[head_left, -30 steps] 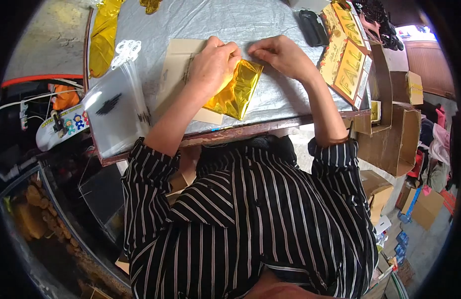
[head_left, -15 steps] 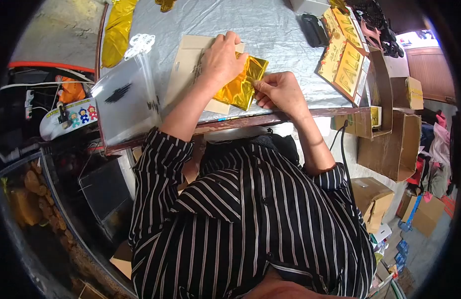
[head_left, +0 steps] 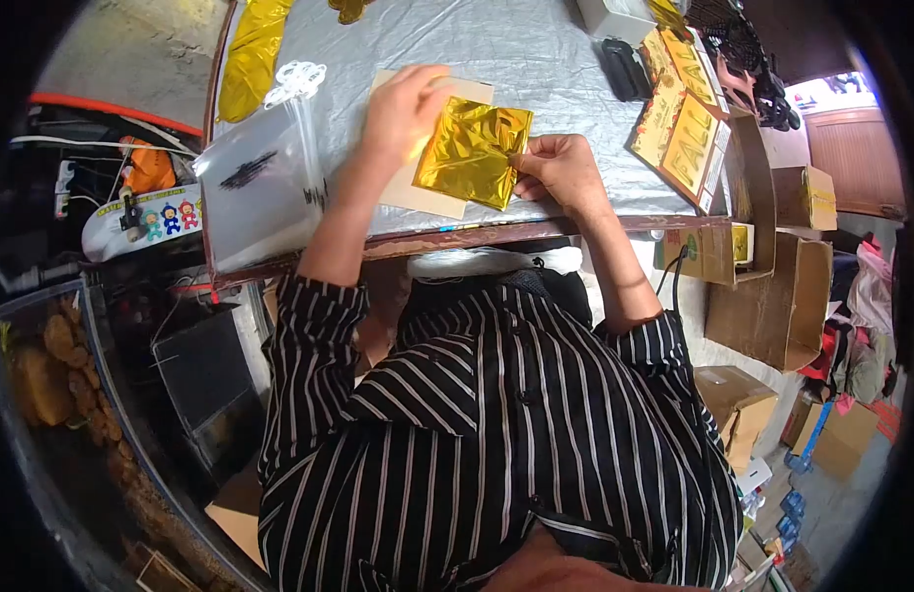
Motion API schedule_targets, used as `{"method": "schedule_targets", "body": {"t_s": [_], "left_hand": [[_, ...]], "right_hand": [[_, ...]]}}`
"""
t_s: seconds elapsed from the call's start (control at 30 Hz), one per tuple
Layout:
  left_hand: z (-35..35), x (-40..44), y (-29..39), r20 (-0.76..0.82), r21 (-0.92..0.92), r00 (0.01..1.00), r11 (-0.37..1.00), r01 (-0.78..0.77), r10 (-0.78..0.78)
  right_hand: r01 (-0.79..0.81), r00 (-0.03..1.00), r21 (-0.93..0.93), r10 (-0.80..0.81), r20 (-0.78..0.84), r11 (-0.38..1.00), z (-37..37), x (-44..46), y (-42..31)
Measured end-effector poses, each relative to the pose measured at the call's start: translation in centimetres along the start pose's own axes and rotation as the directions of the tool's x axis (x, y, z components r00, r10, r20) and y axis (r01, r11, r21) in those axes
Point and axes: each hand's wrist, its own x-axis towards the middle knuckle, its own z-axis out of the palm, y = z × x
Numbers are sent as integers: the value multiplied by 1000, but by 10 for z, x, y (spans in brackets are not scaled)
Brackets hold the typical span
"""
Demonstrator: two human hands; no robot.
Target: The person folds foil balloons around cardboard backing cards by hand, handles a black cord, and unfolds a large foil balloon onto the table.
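A folded square of shiny gold foil (head_left: 469, 153) lies over a tan cardboard sheet (head_left: 432, 205) near the table's front edge. My right hand (head_left: 564, 176) pinches the foil's right edge between thumb and fingers. Just left of the foil is my left hand (head_left: 403, 116), over the cardboard. Its fingers are smeared by motion, so whether they touch the foil is unclear.
On the silver-covered table (head_left: 418, 39), a clear plastic bag (head_left: 260, 187) with a black scribble lies left, near white looped cord (head_left: 297, 83) and gold material (head_left: 250, 59). Printed "FALL" cards (head_left: 686, 148), a black case (head_left: 627, 69) and cardboard boxes (head_left: 763, 306) are right.
My left hand has moved left off the gold foil, uncovering more of it. The right hand keeps its pinch on the foil's right edge.
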Motion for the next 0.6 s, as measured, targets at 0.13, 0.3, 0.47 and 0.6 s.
{"method": "schedule_targets", "body": {"t_s": [0.13,0.3,0.47,0.6], "left_hand": [[-4,-20,-31,17,539,957,803,-253,291],[2,-32,-32,97,564,974,795,-222,203],[-2,-24,-42,-57,384,964,897,-218,259],[-5,-25,-44,-44,328,977,927,-182,208]], "right_hand": [[27,999,-19,-26,29,999,0,5,-1],[-18,995,-60,23,93,998,2,9,-14],[-15,981,-107,35,189,994,-13,20,-20],[-45,973,-93,65,223,995,-18,27,-20]]}}
